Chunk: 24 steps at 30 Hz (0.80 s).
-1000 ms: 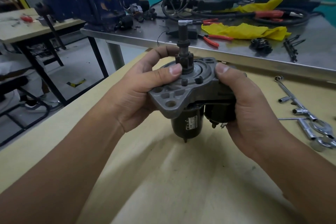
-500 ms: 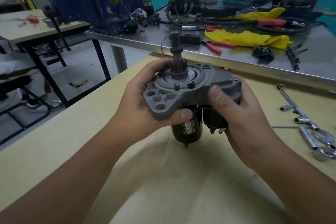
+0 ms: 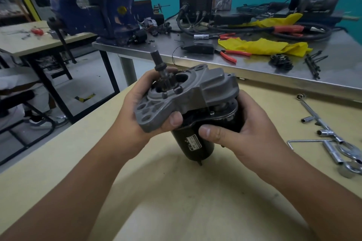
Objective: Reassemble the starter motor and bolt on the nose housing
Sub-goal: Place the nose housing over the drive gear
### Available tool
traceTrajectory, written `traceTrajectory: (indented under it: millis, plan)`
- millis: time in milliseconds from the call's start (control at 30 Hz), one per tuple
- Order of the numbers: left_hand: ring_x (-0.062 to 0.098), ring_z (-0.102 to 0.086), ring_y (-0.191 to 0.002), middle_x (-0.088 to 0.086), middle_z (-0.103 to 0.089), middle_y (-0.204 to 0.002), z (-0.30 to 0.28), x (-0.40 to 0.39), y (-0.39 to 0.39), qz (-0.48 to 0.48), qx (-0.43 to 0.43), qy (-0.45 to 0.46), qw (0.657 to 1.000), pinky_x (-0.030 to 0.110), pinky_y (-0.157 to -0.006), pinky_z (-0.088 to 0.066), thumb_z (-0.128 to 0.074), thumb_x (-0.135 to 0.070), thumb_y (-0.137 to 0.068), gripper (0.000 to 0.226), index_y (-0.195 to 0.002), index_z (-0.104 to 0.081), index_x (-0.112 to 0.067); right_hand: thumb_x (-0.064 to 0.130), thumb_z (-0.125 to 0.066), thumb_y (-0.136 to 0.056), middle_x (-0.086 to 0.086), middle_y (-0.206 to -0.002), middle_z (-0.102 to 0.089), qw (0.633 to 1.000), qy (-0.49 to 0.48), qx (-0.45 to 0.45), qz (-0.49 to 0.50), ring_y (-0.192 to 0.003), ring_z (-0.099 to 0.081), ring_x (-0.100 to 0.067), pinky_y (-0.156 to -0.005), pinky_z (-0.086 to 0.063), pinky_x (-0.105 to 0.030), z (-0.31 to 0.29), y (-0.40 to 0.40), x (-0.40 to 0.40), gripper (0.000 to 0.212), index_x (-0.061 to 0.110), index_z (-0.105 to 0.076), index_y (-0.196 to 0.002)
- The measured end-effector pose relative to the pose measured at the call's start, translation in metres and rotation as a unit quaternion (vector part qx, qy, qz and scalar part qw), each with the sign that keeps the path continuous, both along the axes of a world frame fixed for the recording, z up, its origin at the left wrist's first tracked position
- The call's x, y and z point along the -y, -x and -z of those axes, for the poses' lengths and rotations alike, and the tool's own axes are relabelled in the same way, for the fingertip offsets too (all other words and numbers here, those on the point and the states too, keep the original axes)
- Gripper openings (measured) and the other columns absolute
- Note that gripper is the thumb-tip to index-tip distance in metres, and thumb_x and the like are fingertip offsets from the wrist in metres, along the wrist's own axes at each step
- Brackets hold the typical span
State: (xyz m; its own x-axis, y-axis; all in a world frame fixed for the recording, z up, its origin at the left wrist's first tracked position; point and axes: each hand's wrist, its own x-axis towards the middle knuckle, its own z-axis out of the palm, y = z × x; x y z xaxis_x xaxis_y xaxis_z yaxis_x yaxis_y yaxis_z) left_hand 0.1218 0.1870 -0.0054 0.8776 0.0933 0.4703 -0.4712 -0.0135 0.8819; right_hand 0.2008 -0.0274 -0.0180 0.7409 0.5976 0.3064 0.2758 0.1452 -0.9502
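The black starter motor body (image 3: 195, 146) is held tilted above the tan table (image 3: 176, 191), its shaft and pinion (image 3: 159, 66) leaning up to the left. The grey cast nose housing (image 3: 199, 92) sits over the shaft end and is lifted off the body on the right, where a gap shows internal parts. My left hand (image 3: 141, 107) grips the housing's flange, thumb under its lower edge. My right hand (image 3: 244, 129) grips the motor body and the solenoid side, thumb across the black casing.
Socket wrenches, a T-handle and ring spanners (image 3: 333, 139) lie on the table at the right. Behind is a steel bench (image 3: 293, 72) with red-handled pliers (image 3: 227, 55), yellow cloth (image 3: 264, 46), cables, a dark machine and a blue vise (image 3: 98, 10).
The motor has tipped from upright to leaning left. The nose housing has lifted off the body on the right side. My right thumb moved from the housing down onto the motor casing.
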Motion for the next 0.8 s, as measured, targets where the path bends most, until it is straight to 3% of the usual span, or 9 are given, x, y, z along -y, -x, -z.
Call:
traceTrajectory:
  millis: [267,367,633,800]
  plan:
    - [0.026,-0.064,-0.126,-0.003,-0.066,-0.131,-0.003,-0.001,0.003,-0.031,0.005,-0.081,0.996,0.032,-0.096,-0.055,-0.094,-0.05,-0.066,0.084,-0.134,-0.051,-0.022,0.028,-0.092,-0.065,0.008,-0.115,-0.074,1.0,0.016,0.001,0.003,-0.107,-0.071,-0.011,-0.078,-0.058,-0.024,-0.001,-0.003,0.004,0.064,0.026,-0.063,-0.122]
    - [0.017,-0.067,-0.121,-0.008,-0.068,-0.129,-0.002,-0.004,0.002,-0.04,0.005,-0.086,0.995,0.026,-0.093,-0.057,-0.095,-0.031,-0.063,0.08,-0.133,-0.055,-0.025,0.025,-0.091,-0.065,0.008,-0.115,-0.075,1.0,0.016,-0.004,-0.001,-0.108,-0.071,-0.01,-0.083,-0.059,-0.025,0.0,-0.004,0.004,0.064,0.025,-0.063,-0.122]
    - [0.026,-0.062,-0.129,0.005,-0.064,-0.138,0.005,0.002,0.0,-0.038,0.017,-0.059,0.997,0.032,-0.1,-0.054,-0.095,-0.049,-0.065,0.09,-0.14,-0.054,-0.023,0.027,-0.09,-0.067,0.006,-0.114,-0.075,1.0,0.016,-0.003,-0.001,-0.107,-0.071,-0.013,-0.078,-0.057,-0.024,0.0,-0.005,0.006,0.064,0.023,-0.062,-0.124]
    - [0.011,-0.066,-0.123,-0.012,-0.069,-0.13,0.008,0.012,0.001,-0.094,0.06,-0.098,0.989,0.02,-0.097,-0.053,-0.092,-0.045,-0.066,0.085,-0.136,-0.051,-0.022,0.028,-0.09,-0.068,0.003,-0.116,-0.074,1.0,0.02,0.005,-0.001,-0.11,-0.07,-0.016,-0.085,-0.058,-0.036,0.001,-0.007,0.006,0.064,0.021,-0.062,-0.125]
